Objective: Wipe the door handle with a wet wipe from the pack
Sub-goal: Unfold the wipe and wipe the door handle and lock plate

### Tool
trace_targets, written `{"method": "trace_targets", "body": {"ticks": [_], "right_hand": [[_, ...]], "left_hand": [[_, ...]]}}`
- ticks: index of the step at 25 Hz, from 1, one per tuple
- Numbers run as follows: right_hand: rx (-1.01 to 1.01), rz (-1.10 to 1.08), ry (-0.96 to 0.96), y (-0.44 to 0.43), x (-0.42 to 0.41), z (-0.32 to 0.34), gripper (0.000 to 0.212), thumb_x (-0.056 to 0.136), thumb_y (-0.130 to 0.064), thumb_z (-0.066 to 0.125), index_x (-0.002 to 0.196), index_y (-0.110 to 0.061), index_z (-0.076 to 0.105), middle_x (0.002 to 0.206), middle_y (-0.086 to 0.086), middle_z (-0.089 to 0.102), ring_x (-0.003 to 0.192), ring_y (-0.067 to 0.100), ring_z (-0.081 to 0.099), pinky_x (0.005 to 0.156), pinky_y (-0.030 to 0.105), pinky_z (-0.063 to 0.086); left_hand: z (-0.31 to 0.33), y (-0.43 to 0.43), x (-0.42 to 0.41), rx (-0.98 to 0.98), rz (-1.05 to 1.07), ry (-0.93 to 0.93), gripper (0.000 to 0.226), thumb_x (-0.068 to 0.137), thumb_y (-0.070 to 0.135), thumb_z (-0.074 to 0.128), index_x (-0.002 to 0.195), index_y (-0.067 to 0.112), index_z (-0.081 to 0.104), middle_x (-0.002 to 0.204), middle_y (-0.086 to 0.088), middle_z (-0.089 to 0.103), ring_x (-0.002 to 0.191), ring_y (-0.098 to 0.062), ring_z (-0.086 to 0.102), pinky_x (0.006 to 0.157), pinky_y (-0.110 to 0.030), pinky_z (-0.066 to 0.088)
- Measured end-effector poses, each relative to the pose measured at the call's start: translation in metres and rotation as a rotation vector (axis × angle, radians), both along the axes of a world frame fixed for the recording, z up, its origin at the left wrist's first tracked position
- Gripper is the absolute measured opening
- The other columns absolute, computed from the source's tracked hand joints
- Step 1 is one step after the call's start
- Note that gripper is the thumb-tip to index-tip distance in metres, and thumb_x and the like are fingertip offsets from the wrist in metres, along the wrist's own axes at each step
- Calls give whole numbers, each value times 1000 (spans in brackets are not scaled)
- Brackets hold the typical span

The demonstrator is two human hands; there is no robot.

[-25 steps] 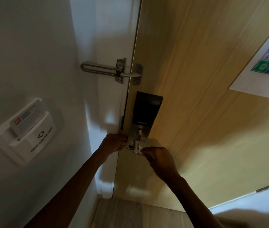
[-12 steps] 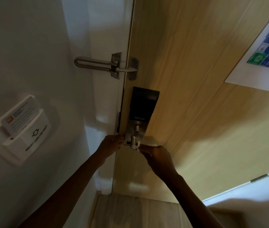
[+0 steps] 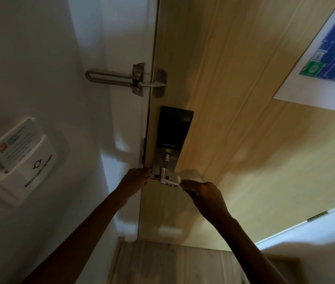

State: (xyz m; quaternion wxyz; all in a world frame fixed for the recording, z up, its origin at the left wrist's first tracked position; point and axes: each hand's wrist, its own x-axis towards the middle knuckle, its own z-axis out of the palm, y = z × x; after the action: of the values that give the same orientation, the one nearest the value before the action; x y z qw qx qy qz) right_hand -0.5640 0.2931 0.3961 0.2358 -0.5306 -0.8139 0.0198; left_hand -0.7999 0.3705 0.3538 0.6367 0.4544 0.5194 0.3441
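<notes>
So the door handle (image 3: 167, 181) is a silver lever sticking out from the bottom of the smart lock plate (image 3: 171, 138), the black-and-metal unit on the edge of the wooden door (image 3: 244, 99). Using that lock plate as the reference for everything here.

Right hand (image 3: 202, 194) is just below and to the right of the plate, fingers curled closed around a white wet wipe (image 3: 180, 182) — you can see a bit of it poking out past the fingertips, pressed right against the free end of the lever. So the wipe is touching the handle's tip, and the hand itself sits just beyond that end.

Left hand (image 3: 137, 180) is at the plate's lower left corner, right where the door edge meets the white frame. Its fingertips touch the plate's edge, just beside the handle's base. The fingers look loosely bent, but it's dim, so I can't tell whether it's actually gripping anything or just bracing there.

The handle ends up between the two hands — left at its base side, right at its tip.

Above the plate there's a metal swing-bar latch (image 3: 125, 79), and well off to its left a wall-mounted card holder (image 3: 22, 162) with a key card (image 3: 15, 143) slotted in. Up and to the right of the plate is a blue floor plan sign (image 3: 330, 58) on the door.
</notes>
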Motion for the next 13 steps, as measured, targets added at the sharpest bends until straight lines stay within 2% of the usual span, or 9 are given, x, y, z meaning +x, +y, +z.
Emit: {"method": "trace_targets", "body": {"ticks": [4, 7, 9, 11, 13], "right_hand": [[-53, -120, -8, -8, 30, 5, 25, 89, -21, 67, 113, -26, 69, 70, -3, 74, 44, 7, 58, 45, 23, 48], [-97, -207, 125, -14, 35, 4, 21, 89, -19, 67, 108, -24, 72, 55, -12, 65, 40, 7, 56, 45, 28, 51], [-151, -294, 375, -16, 35, 5, 13, 89, -15, 66, 95, -20, 76, 54, -16, 64, 46, 7, 63, 51, 25, 54], [-140, -420, 608, -15, 35, 8, 13, 88, -12, 67, 84, -21, 76, 67, -12, 71, 62, 2, 68, 57, 13, 51], [-83, -509, 688, -11, 37, 7, 13, 87, -14, 68, 85, -24, 76, 80, -12, 74, 78, 0, 68, 71, 16, 52]], "left_hand": [[-3, 4, -2, -23, 5, -11, 21, 93, 38, 51, 81, 25, 63, 89, 1, 59, 97, -19, 54, 93, -37, 43], [-6, 4, -2, -2, 8, 7, 22, 92, 42, 50, 82, 28, 64, 90, 4, 61, 96, -16, 57, 94, -36, 44], [-7, 4, -1, 8, 9, 10, 23, 92, 41, 50, 80, 28, 64, 89, 4, 60, 94, -16, 56, 93, -36, 44], [-6, 4, -1, 7, 2, 13, 23, 93, 40, 50, 80, 27, 63, 89, 3, 59, 93, -17, 55, 92, -37, 43], [-8, 6, -1, -8, -12, -12, 22, 94, 35, 49, 79, 25, 62, 89, 0, 56, 95, -21, 51, 89, -36, 40]]}}
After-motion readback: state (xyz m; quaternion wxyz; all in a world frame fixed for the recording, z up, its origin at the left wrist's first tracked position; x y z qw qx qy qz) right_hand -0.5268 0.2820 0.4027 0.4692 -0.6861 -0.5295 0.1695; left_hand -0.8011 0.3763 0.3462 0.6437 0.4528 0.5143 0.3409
